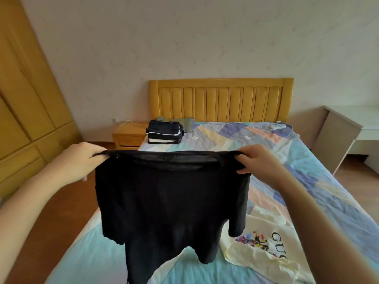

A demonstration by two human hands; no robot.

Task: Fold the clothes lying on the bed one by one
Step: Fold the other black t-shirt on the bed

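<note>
The left hand [82,160] pinches one top corner of a black garment [170,201], fingers closed on the cloth. The right hand [260,162] grips the other top corner, fingers curled around it. The garment hangs spread between them above the bed [307,181]. A cream printed shirt [264,249] lies crumpled beside it. Folded dark clothes [164,132] sit stacked near the headboard [221,99].

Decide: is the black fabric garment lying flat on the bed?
No, both hands, left and right, hold the black fabric garment up above the bed.
</note>
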